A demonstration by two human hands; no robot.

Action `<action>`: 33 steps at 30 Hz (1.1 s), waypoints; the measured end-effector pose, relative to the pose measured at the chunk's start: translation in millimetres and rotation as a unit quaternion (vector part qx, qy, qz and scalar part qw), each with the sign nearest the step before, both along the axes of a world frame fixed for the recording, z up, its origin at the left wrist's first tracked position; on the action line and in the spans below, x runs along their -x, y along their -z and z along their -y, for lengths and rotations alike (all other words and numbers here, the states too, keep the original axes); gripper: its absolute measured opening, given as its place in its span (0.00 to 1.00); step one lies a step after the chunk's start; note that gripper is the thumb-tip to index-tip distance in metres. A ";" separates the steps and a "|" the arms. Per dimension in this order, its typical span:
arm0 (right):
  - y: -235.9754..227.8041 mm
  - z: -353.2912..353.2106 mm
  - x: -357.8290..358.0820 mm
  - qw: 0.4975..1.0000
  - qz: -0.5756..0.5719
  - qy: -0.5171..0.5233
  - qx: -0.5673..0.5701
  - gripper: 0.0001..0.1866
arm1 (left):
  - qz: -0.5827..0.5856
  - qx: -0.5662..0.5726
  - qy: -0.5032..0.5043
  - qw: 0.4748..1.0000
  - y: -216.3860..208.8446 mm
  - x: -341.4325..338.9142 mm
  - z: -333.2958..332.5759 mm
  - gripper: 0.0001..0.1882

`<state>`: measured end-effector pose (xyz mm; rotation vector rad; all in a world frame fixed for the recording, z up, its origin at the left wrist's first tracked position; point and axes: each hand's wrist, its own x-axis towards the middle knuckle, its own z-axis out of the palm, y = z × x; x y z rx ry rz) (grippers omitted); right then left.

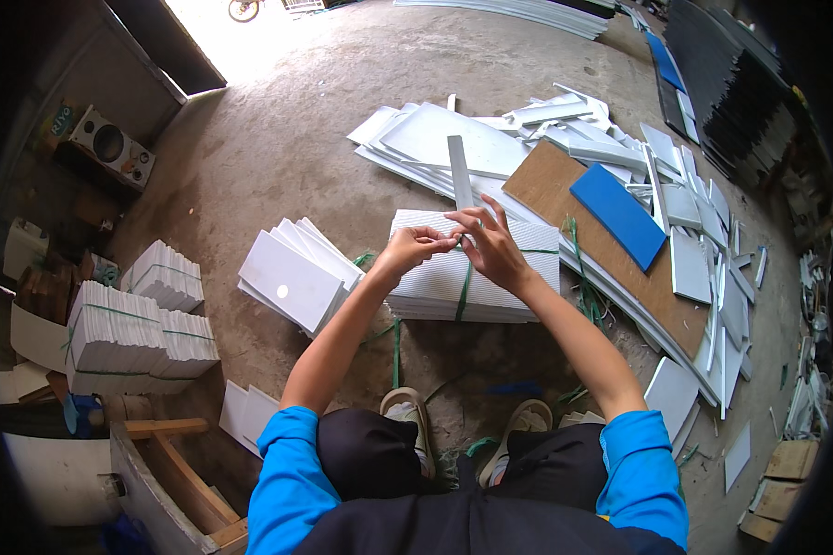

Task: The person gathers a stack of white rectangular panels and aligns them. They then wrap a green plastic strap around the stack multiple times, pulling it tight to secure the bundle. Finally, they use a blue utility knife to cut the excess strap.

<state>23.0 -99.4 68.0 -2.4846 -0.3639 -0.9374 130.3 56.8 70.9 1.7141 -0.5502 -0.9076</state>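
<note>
In front of me lies a stack of white ribbed sheets (518, 277), with green strap (464, 294) crossing over its top. Above the crossing, my left hand (415, 250) is closed in a pinch on the strap. My right hand (495, 248) meets it there, thumb and forefinger at the same strap and the other fingers bent outward. The bit of strap between the fingertips is mostly hidden. A flat grey-white strip (458, 171) sticks out beyond my right fingers; whether they touch it I cannot tell.
Left of the stack lean several loose white panels (292, 273). Strapped white bundles (120, 338) stand farther left, near a wooden frame (180, 472). White offcuts, a brown board (551, 190) and a blue panel (618, 215) are heaped at right. Loose green strap (397, 356) trails near my feet.
</note>
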 end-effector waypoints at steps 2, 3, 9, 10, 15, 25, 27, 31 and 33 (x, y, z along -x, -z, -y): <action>2.3 1.8 1.8 0.999 -0.032 0.007 -0.031 0.28 | 0.108 0.023 -0.027 0.994 -7.3 10.5 1.4 0.13; 3.5 2.6 1.9 0.998 -0.041 0.013 -0.048 0.28 | 0.168 -0.006 -0.027 0.985 -11.3 14.6 2.7 0.12; -0.8 10.6 3.6 0.994 -0.075 0.037 -0.068 0.33 | 0.282 -0.034 -0.007 0.959 -23.5 33.1 5.7 0.12; -2.4 14.1 4.1 0.993 -0.086 0.034 -0.077 0.34 | 0.268 -0.027 -0.004 0.963 -18.3 29.8 5.3 0.12; 1.9 33.0 8.6 0.974 -0.167 -0.042 -0.145 0.40 | 0.100 0.042 0.009 0.994 2.3 18.8 13.0 0.15; -26.5 163.4 40.6 0.619 0.050 0.015 -0.784 0.21 | 0.123 -0.002 -0.028 0.992 8.4 11.1 5.2 0.16; -3.2 225.6 75.6 0.642 0.022 0.177 -0.745 0.22 | 0.134 0.039 -0.040 0.989 7.4 15.7 12.7 0.15; 16.2 249.4 117.0 0.698 -0.123 0.408 -0.575 0.23 | 0.143 0.031 -0.054 0.988 3.9 22.0 19.4 0.14; -2.5 223.7 111.9 0.755 -0.236 0.403 -0.461 0.28 | 0.149 0.052 -0.058 0.986 7.1 20.0 15.0 0.14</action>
